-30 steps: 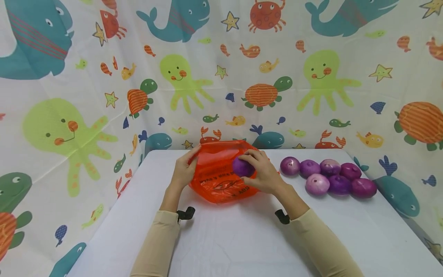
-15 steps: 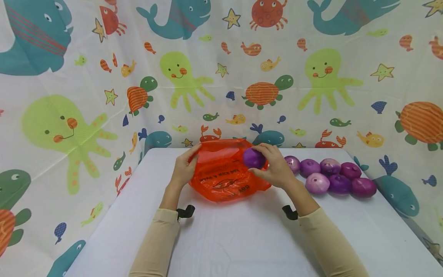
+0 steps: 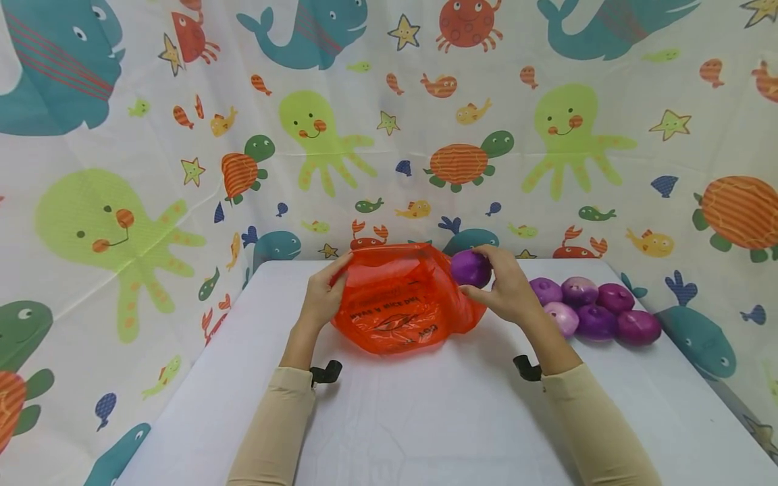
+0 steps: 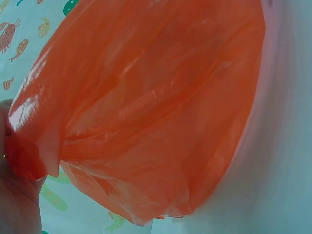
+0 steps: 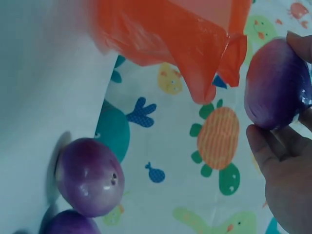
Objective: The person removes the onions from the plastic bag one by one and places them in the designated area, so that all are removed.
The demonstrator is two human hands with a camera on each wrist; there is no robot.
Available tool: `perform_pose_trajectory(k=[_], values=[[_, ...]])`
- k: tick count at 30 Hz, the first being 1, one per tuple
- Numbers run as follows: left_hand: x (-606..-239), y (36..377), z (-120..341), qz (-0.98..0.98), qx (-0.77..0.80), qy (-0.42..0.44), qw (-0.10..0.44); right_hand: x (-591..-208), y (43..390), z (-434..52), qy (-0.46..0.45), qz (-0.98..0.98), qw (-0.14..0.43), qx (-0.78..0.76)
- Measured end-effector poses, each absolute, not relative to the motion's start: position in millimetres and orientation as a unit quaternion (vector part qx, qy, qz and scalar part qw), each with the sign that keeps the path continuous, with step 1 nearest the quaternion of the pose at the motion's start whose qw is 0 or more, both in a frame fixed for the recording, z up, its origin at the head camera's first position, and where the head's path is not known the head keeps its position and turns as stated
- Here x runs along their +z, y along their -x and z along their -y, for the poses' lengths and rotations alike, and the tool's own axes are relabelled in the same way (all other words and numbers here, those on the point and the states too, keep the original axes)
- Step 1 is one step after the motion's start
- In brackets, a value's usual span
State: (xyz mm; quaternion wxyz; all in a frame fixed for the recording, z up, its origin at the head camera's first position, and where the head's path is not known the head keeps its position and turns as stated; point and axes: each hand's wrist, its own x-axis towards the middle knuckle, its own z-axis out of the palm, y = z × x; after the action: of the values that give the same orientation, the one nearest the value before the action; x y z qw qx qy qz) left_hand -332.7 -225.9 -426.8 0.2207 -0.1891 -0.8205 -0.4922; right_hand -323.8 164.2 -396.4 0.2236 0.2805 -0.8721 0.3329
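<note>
In the head view my left hand [image 3: 322, 300] pinches the left edge of a thin red-orange plastic bag [image 3: 395, 317] with dark printing on its front. The bag is spread wide and fills most of the left wrist view, its gathered edge bunched in that hand's fingers. My right hand [image 3: 509, 287] holds a round purple red onion [image 3: 469, 268] between thumb and fingers, at the bag's upper right edge. From the right wrist, this onion [image 5: 276, 83] shows glossy skin, with the bag's loose corner [image 5: 200, 90] hanging apart from it.
Several more red onions [image 3: 597, 322] lie grouped on the white table [image 3: 389, 432] to the right, partly covered by my right hand and wrist. A curtain [image 3: 377, 169] printed with sea animals hangs behind and beside the table.
My right hand has moved right with the onion, from in front of the bag to its right edge. The bag's right side has stretched slightly rightward. My left hand has stayed put.
</note>
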Motion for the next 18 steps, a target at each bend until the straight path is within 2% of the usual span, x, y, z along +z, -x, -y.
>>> perform_pose_trajectory(k=[9, 18], values=[[-426.7, 332.2, 224.8, 0.822, -0.491, 0.187, 0.219, -392.7, 327.1, -183.9, -0.258, 0.886, 0.204, 0.328], [-426.8, 332.3, 226.0, 0.824, -0.494, 0.181, 0.211, -383.0, 324.5, -208.8, -0.189, 0.92, 0.097, 0.33]])
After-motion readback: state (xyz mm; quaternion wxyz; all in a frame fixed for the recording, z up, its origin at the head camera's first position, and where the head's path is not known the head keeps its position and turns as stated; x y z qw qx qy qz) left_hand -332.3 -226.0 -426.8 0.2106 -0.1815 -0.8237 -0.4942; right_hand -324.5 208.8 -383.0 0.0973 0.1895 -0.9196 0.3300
